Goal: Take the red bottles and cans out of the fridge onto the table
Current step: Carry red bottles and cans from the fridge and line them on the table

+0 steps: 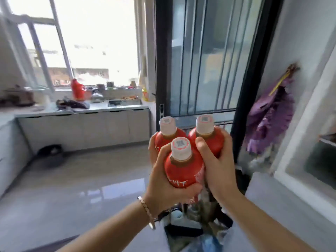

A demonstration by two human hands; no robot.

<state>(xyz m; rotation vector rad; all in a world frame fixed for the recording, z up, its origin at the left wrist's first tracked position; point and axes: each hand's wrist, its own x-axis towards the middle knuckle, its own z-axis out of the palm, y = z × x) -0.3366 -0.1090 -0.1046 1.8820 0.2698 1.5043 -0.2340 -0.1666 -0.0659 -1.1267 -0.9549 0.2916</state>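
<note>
Three red bottles with white caps are bunched upright between my two hands in front of me. The nearest red bottle (183, 168) sits in my left hand (163, 180), which also wraps the back-left red bottle (168, 135). My right hand (216, 168) presses against the back-right red bottle (209, 137) and closes the cluster from the right. The lower parts of the bottles are hidden by my fingers. No fridge interior or table shows clearly.
A kitchen counter (81, 110) with a sink, a red jug (77, 90) and clutter runs along the window at left. A dark-framed glass door (203, 57) stands straight ahead. Purple cloth (269, 117) hangs on the right wall. Glossy grey floor (72, 179) lies below.
</note>
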